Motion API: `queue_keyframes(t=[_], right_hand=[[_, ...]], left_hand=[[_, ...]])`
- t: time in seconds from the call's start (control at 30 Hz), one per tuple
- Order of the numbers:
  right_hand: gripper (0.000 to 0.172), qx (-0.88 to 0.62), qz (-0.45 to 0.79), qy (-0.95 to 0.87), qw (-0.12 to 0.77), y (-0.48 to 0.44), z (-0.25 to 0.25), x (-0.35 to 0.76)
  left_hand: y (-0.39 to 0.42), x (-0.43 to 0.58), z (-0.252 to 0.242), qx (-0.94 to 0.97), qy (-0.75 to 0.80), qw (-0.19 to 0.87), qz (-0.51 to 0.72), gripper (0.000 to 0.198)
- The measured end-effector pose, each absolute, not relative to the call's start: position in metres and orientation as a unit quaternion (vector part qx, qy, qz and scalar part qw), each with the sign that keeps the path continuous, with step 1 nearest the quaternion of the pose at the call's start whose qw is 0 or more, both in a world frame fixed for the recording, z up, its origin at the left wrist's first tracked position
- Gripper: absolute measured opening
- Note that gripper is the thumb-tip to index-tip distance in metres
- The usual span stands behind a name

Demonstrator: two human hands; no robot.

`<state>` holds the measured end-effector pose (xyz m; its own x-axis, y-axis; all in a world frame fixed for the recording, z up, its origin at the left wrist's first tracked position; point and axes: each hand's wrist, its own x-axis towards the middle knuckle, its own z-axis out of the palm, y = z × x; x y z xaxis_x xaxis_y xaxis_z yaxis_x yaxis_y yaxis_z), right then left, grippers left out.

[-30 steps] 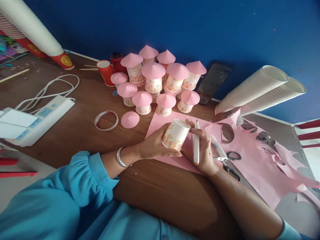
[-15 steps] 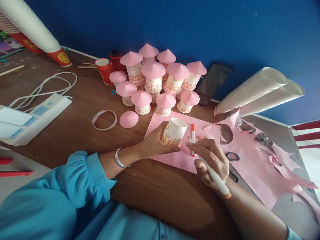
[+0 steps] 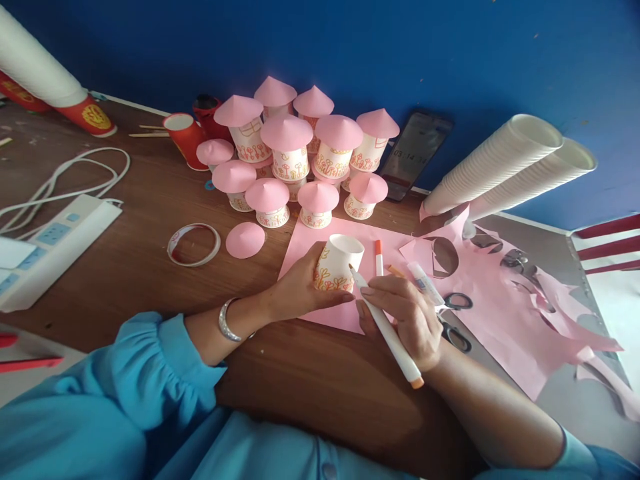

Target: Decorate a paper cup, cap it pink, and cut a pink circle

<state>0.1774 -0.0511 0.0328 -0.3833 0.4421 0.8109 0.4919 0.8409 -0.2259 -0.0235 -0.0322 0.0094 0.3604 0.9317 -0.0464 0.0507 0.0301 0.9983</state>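
Observation:
My left hand [image 3: 295, 287] is wrapped round a white paper cup [image 3: 344, 257], its open mouth tilted up. Orange and yellow flower shapes are drawn along the cup's lower part. My right hand [image 3: 407, 317] grips a white marker [image 3: 387, 333] with an orange end, its tip close to the cup's right side; whether it touches I cannot tell. Below both hands lies a pink paper sheet [image 3: 300, 253], with an orange-and-white marker [image 3: 379, 257] on it. Several decorated cups with pink cone roofs [image 3: 286, 133] stand behind the cup.
A loose pink cone [image 3: 245, 240] and a tape roll [image 3: 193, 244] lie to the left, beyond them a power strip [image 3: 60, 247]. At right are a glue stick [image 3: 425, 283], scissors [image 3: 456, 337], cut pink paper [image 3: 515, 333] and stacked white cups [image 3: 495, 163]. A phone [image 3: 417, 153] leans on the wall.
My right hand has moved left, bringing the marker's tip up close to the cup. The left hand still holds the cup. The whole view has shifted slightly.

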Motion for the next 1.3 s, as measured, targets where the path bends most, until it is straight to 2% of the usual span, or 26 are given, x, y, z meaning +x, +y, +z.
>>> queue_keyframes(t=[0.17, 0.83, 1.1, 1.3], right_hand=[[0.025, -0.255, -0.051, -0.844, 0.469, -0.0468, 0.0349, 0.1764], [0.025, -0.245, -0.018, -0.867, 0.434, -0.0481, 0.0313, 0.1776], [0.034, -0.245, -0.008, -0.868, 0.433, -0.0483, 0.0296, 0.1780], [0.031, -0.252, -0.011, -0.868, 0.428, -0.0484, 0.0298, 0.1778]], left_hand=[[-0.0342, -0.0221, 0.0123, 0.570, 0.419, 0.601, 0.372, 0.071], [-0.0344, -0.0223, 0.0111, 0.572, 0.414, 0.602, 0.374, 0.066], [-0.0338, -0.0217, 0.0116, 0.569, 0.412, 0.606, 0.373, 0.068], [-0.0339, -0.0220, 0.0103, 0.584, 0.413, 0.591, 0.373, 0.064]])
